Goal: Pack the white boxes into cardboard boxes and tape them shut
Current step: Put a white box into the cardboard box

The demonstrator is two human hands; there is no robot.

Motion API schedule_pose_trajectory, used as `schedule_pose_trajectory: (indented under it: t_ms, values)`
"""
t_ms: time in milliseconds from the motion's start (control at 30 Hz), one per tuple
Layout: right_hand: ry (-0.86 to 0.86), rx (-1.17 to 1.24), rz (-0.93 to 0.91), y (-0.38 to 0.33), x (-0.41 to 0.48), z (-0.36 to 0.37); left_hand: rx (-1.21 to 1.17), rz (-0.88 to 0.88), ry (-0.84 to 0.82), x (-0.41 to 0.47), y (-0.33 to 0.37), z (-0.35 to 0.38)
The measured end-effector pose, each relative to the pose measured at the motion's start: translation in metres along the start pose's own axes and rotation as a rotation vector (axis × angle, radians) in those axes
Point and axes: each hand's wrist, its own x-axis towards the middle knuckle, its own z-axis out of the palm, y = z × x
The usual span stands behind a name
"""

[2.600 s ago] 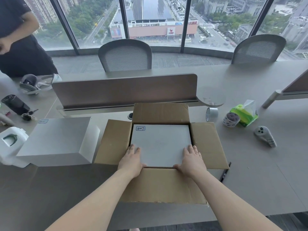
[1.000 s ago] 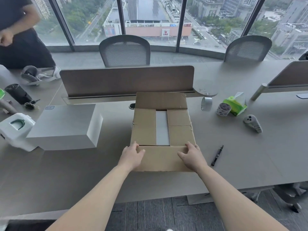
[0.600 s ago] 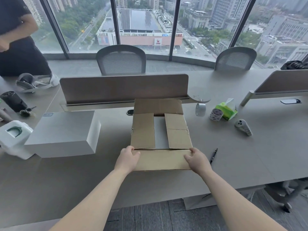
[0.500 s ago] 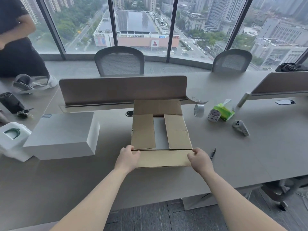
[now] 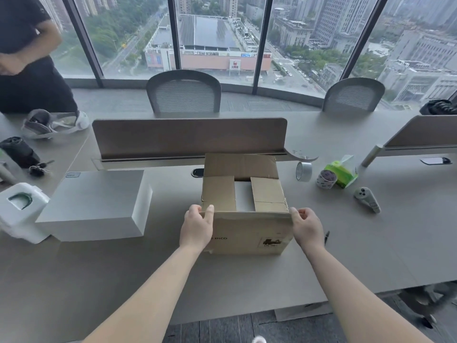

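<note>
A cardboard box [image 5: 247, 233] stands on the desk in front of me. Its two side flaps are folded in, and a strip of the white box [image 5: 243, 196] inside shows between them. The far flap [image 5: 239, 165] stands up. My left hand [image 5: 197, 227] grips the left end of the raised near flap, thumb over its edge. My right hand [image 5: 305, 227] holds the flap's right end with curled fingers. A second white box [image 5: 96, 204] lies to the left on the desk.
A tape roll [image 5: 303, 171], a second roll [image 5: 326, 179], a green tissue pack [image 5: 342, 173] and a controller [image 5: 367, 200] lie to the right. A pen [image 5: 327, 237] lies by my right hand. White foam [image 5: 19, 211] sits far left. A person stands at back left.
The side flaps were folded over the white box. The near flap, lying flat outward before, is now lifted upright in both my hands, showing its printed outer face.
</note>
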Motion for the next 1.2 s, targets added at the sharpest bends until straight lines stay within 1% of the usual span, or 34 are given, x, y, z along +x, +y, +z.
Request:
schedule_pose_trajectory:
  t_ms: [100, 200, 367, 567, 633, 767, 900, 1200]
  values:
    - [-0.050, -0.074, -0.034, -0.004, 0.022, 0.006, 0.006, -0.012, 0.032, 0.011, 0.012, 0.008]
    - [-0.123, -0.170, -0.066, -0.008, 0.040, 0.012, 0.073, -0.030, 0.039, 0.020, 0.020, 0.019]
    - [-0.283, -0.280, -0.108, -0.011, 0.063, 0.024, 0.163, -0.095, -0.028, 0.034, 0.035, 0.039]
    - [-0.391, -0.398, -0.157, -0.004, 0.086, 0.037, 0.303, -0.169, -0.073, 0.046, 0.039, 0.054]
    - [-0.387, -0.408, -0.163, -0.005, 0.093, 0.037, 0.324, -0.181, -0.080, 0.051, 0.042, 0.055]
    - [-0.314, -0.355, -0.187, -0.014, 0.110, 0.035, 0.298, -0.160, -0.054, 0.064, 0.053, 0.053]
    - [-0.309, -0.295, -0.210, -0.028, 0.128, 0.043, 0.278, -0.120, -0.031, 0.087, 0.063, 0.049]
    - [-0.225, -0.203, -0.105, -0.058, 0.175, 0.078, 0.211, -0.077, -0.091, 0.177, 0.070, 0.039]
